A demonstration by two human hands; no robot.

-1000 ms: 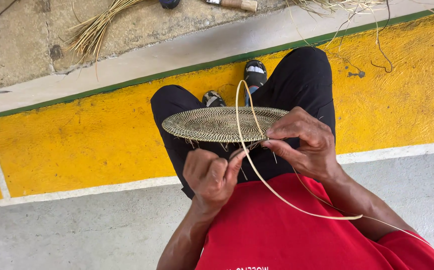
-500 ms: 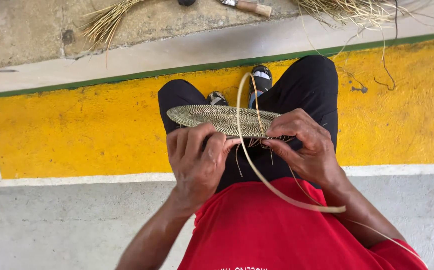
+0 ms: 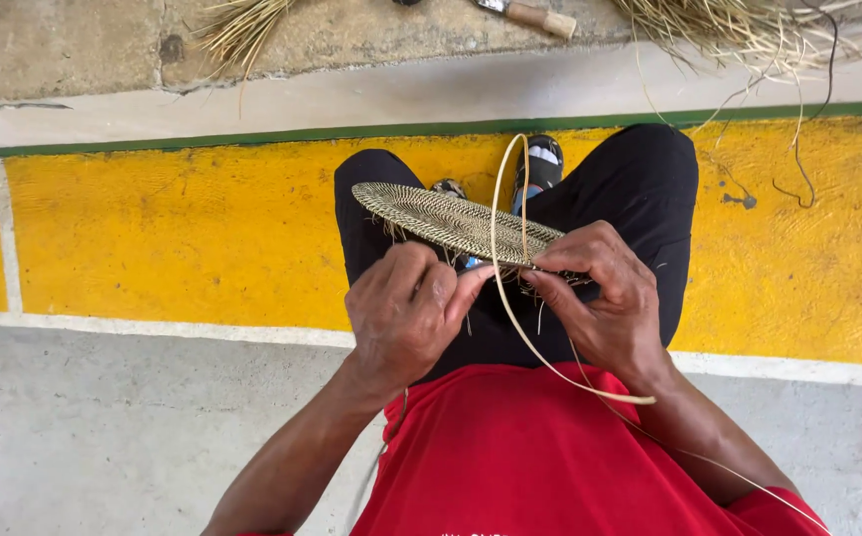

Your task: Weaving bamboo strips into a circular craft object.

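Concrete floor (image 3: 103, 437) with a broad yellow band (image 3: 173, 233) carries everything; along the band's far edge run a green line and a pale kerb, where dry grass bundles (image 3: 749, 25) and a wooden-handled tool (image 3: 540, 17) lie, well apart from the person. Black trousers (image 3: 640, 189) and a red shirt (image 3: 530, 467) fill the near middle of the view. Above the knees sits a flat oval woven mat (image 3: 451, 218), tilted, its coils tight and finished across the visible face, with loose fibre ends hanging from the near rim. That rim looks like the part in work, so by my judgement the centre is done and the outer rounds remain. A long pale strip (image 3: 510, 308) loops up over the mat and trails down past the shirt. The left hand (image 3: 406, 313) is curled, fingertips pinching at the near rim. The right hand (image 3: 600, 293) grips the rim beside it, thumb on top.
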